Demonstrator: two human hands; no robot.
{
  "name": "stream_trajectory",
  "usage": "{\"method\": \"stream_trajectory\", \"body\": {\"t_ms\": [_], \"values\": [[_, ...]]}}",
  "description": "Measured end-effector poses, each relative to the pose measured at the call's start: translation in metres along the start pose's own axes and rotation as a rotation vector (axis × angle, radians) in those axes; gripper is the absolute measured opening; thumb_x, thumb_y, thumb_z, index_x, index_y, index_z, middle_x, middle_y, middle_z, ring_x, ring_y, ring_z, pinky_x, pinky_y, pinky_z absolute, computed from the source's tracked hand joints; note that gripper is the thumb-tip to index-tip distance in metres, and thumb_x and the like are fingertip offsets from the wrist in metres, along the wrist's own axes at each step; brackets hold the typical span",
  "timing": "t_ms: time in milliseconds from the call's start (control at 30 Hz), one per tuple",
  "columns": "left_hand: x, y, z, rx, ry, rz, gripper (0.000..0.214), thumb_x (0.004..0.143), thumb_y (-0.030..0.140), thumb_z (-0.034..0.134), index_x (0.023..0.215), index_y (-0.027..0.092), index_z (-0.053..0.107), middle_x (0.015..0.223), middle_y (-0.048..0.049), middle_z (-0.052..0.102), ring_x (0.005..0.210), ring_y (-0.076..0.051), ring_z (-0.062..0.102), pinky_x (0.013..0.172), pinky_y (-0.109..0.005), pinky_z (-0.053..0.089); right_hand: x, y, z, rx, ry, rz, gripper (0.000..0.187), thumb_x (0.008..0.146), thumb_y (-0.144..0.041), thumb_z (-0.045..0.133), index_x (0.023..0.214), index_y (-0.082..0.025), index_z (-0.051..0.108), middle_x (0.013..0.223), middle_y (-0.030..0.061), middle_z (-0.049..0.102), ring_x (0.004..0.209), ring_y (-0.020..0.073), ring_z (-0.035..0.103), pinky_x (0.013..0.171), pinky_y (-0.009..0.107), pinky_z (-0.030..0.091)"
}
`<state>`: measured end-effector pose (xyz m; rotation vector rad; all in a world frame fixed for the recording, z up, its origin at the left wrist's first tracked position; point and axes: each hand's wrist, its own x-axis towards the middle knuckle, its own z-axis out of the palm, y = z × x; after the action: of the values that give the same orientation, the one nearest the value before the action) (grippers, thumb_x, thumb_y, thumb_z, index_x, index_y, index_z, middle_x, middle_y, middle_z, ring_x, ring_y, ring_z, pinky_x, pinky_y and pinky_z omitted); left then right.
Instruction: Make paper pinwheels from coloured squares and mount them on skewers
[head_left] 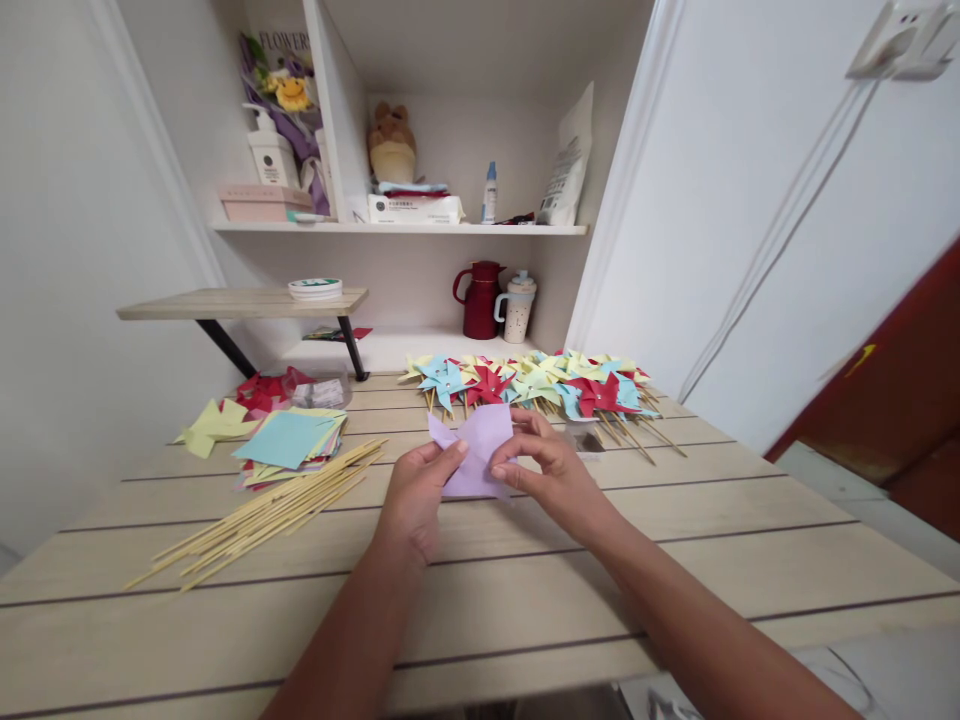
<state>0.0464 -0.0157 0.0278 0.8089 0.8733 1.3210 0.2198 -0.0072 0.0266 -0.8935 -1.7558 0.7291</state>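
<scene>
A purple sheet of paper (480, 455) is held up just above the tabletop, one of its upper corners bent inward. My left hand (424, 485) pinches it at the left side, thumb on top near the middle. On the right side, my right hand (544, 460) grips the paper's edge between thumb and fingers. Beyond my hands lie several finished paper pinwheels (487, 385) on sticks, in red, blue and pale yellow. To the left are a bundle of thin wooden sticks (277, 510) and a stack of coloured paper squares (289, 440), a blue one uppermost.
A clear box (322, 390) and folded yellow paper (214, 428) are at the left back. A small raised shelf (247, 300) stands over that corner. Behind the pinwheels are a red jug (481, 300) and a handled tumbler (517, 308). A small clear container (585, 440) sits right of my hands.
</scene>
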Motion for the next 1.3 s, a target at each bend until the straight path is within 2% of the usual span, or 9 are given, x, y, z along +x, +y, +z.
{"method": "stream_trajectory", "body": {"t_ms": [133, 300, 500, 700, 900, 1100, 1300], "values": [[0.0, 0.002, 0.0, -0.005, 0.007, -0.022, 0.039, 0.063, 0.031, 0.086, 0.094, 0.009, 0.077, 0.081, -0.011, 0.077, 0.07, -0.019, 0.069, 0.071, -0.03, 0.052, 0.001, 0.002, -0.002, 0.011, 0.06, 0.029, 0.014, 0.08, -0.038, 0.074, 0.075, -0.025, 0.073, 0.117, 0.0075, 0.053, 0.125, 0.0287, 0.047, 0.104, 0.046, 0.041], [-0.001, 0.006, -0.001, -0.034, 0.027, -0.029, 0.037, 0.062, 0.03, 0.086, 0.09, 0.008, 0.076, 0.08, -0.0114, 0.077, 0.07, -0.018, 0.069, 0.07, -0.029, 0.053, 0.002, 0.004, -0.011, 0.063, 0.028, -0.027, 0.012, 0.085, -0.034, 0.071, 0.095, -0.032, 0.076, 0.128, 0.0072, 0.05, 0.131, 0.0274, 0.043, 0.097, 0.044, 0.048], [0.001, 0.005, -0.003, -0.039, 0.008, -0.041, 0.037, 0.062, 0.031, 0.087, 0.089, 0.009, 0.076, 0.08, -0.0108, 0.077, 0.067, -0.017, 0.068, 0.067, -0.027, 0.052, 0.0, 0.0, -0.007, 0.015, -0.083, -0.074, 0.016, 0.083, -0.028, 0.073, 0.096, -0.035, 0.078, 0.138, 0.0039, 0.045, 0.119, 0.0247, 0.053, 0.106, 0.048, 0.044], [0.0, 0.003, -0.001, -0.001, 0.017, -0.014, 0.04, 0.06, 0.034, 0.087, 0.091, 0.009, 0.077, 0.083, -0.0113, 0.077, 0.07, -0.017, 0.068, 0.067, -0.026, 0.05, -0.001, 0.0, -0.003, 0.035, -0.072, -0.079, 0.006, 0.079, -0.035, 0.078, 0.085, -0.033, 0.08, 0.137, 0.0032, 0.046, 0.129, 0.0282, 0.046, 0.112, 0.05, 0.037], [-0.001, 0.001, 0.001, 0.054, 0.026, 0.022, 0.04, 0.061, 0.035, 0.087, 0.092, 0.01, 0.078, 0.086, -0.0106, 0.078, 0.072, -0.017, 0.068, 0.071, -0.027, 0.05, 0.001, -0.001, -0.001, 0.035, -0.043, -0.086, 0.008, 0.079, -0.036, 0.078, 0.076, -0.029, 0.077, 0.12, 0.0043, 0.057, 0.119, 0.0258, 0.053, 0.106, 0.045, 0.039], [-0.002, 0.0, 0.002, 0.106, 0.028, 0.059, 0.034, 0.063, 0.032, 0.085, 0.09, 0.011, 0.078, 0.083, -0.0091, 0.078, 0.07, -0.017, 0.067, 0.07, -0.026, 0.051, 0.001, -0.001, 0.0, -0.021, -0.013, -0.025, 0.017, 0.082, -0.037, 0.073, 0.071, -0.024, 0.073, 0.093, 0.0034, 0.06, 0.095, 0.0226, 0.057, 0.089, 0.04, 0.045], [-0.002, -0.001, 0.006, 0.17, 0.03, 0.105, 0.031, 0.062, 0.031, 0.085, 0.087, 0.014, 0.079, 0.076, -0.007, 0.077, 0.07, -0.02, 0.069, 0.069, -0.027, 0.051, 0.001, 0.001, 0.001, -0.038, 0.047, 0.05, 0.02, 0.076, -0.04, 0.077, 0.066, -0.023, 0.071, 0.085, 0.0025, 0.061, 0.086, 0.0211, 0.058, 0.081, 0.036, 0.046]]}}
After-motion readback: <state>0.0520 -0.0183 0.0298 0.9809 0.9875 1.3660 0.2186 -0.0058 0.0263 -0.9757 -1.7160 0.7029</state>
